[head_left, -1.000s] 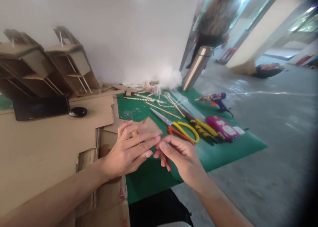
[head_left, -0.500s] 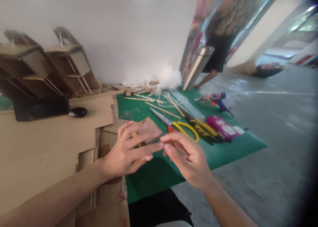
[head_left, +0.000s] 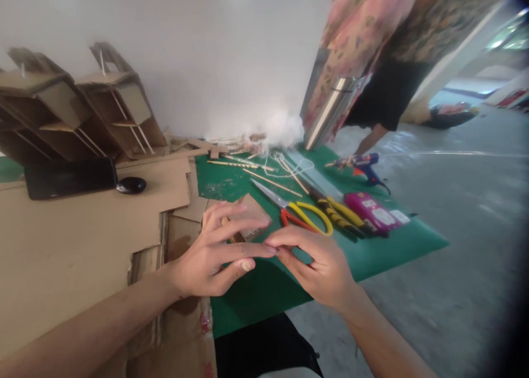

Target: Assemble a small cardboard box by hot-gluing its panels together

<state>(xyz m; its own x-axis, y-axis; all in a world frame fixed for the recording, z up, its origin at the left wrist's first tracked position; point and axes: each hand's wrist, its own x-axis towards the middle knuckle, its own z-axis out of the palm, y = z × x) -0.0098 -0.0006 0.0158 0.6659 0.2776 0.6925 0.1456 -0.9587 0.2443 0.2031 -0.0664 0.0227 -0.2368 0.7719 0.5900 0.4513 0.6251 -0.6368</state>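
My left hand (head_left: 219, 251) is open, palm down, its fingers stretched and slightly apart above the green tabletop (head_left: 256, 306). My right hand (head_left: 314, 262) is closed, thumb and index finger pinching the tip of the left index finger; anything tiny between them cannot be made out. Just beyond the left fingers lies a small cardboard piece (head_left: 255, 214), partly covered by them. A yellowish thing (head_left: 225, 222) shows between those fingers, too hidden to name. Past the right hand are scissors (head_left: 308, 215) with yellow and orange handles, blades pointing away to the left.
Pliers (head_left: 341, 218), a magenta case (head_left: 374, 212) and a blue glue gun (head_left: 359, 166) lie to the right. A steel flask (head_left: 330, 113) stands behind. Cardboard sheets (head_left: 82, 246), a phone (head_left: 70, 178), a mouse (head_left: 131, 185) and cardboard shelves (head_left: 115, 108) fill the left. People pass behind.
My right fingertips have come together on the left index fingertip, and the left index finger has separated from its neighbour. Behind the flask, two people have moved to the right.
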